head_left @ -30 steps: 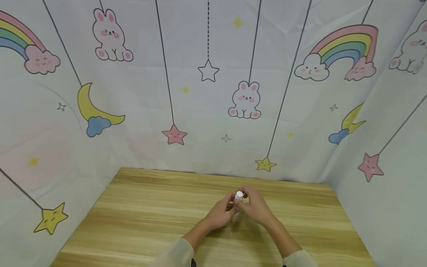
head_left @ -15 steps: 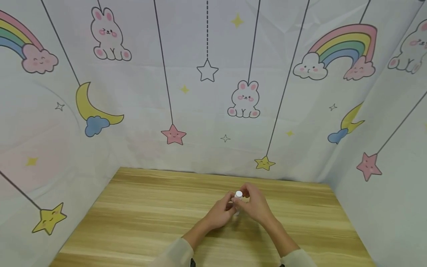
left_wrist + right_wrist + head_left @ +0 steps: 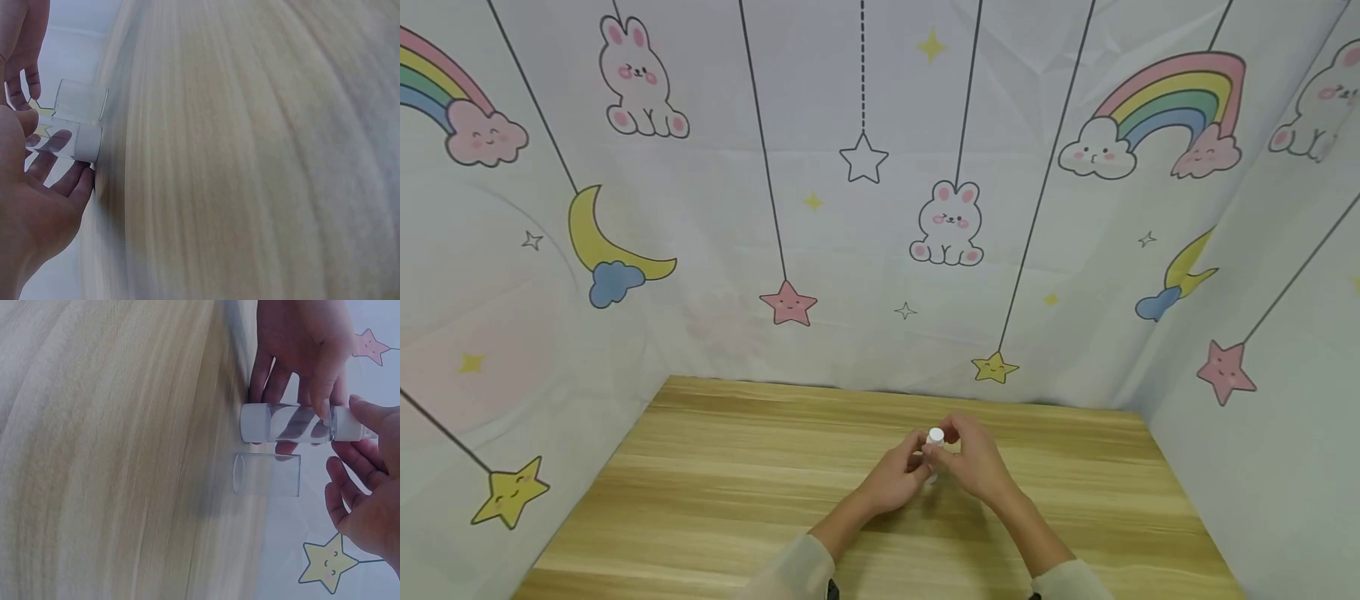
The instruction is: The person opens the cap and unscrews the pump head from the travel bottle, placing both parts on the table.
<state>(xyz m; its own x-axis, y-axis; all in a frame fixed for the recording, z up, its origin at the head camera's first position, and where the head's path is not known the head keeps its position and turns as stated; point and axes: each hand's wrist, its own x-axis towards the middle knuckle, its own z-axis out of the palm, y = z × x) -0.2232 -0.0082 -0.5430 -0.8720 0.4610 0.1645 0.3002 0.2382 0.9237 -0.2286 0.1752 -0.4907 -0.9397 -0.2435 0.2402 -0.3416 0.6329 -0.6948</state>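
Left hand (image 3: pixel 891 479) is wrapping the body of a clear cylindrical bottle (image 3: pixel 294 422), fingers running round the far side and showing through the wall, thumb lying along the near side. Right hand (image 3: pixel 973 462) is pinching the white collar (image 3: pixel 347 423) at the bottle's top between thumb and fingers, the lower fingers curling loosely just off the bottle. So both hands are clamping the same part-white bottle, left on the body, right on the collar. Bottle is standing upright on the wood-grain table (image 3: pixel 737 467), toward the back and right of centre, its white base (image 3: pixel 254 422) facing down on the surface. A clear cylindrical cap (image 3: pixel 269 475) is standing on the table just beside it, on the right-hand side, with a narrow gap between. Head view is showing little more than the bottle's white top between the hands; the wrist views are giving the rest. Pale sleeves (image 3: pixel 797 567) are covering both forearms. Behind, a white printed cloth (image 3: pixel 722 242) is hanging round the table, showing a pink star (image 3: pixel 788 304), a yellow star (image 3: pixel 995 367), bunnies, moons and rainbows.
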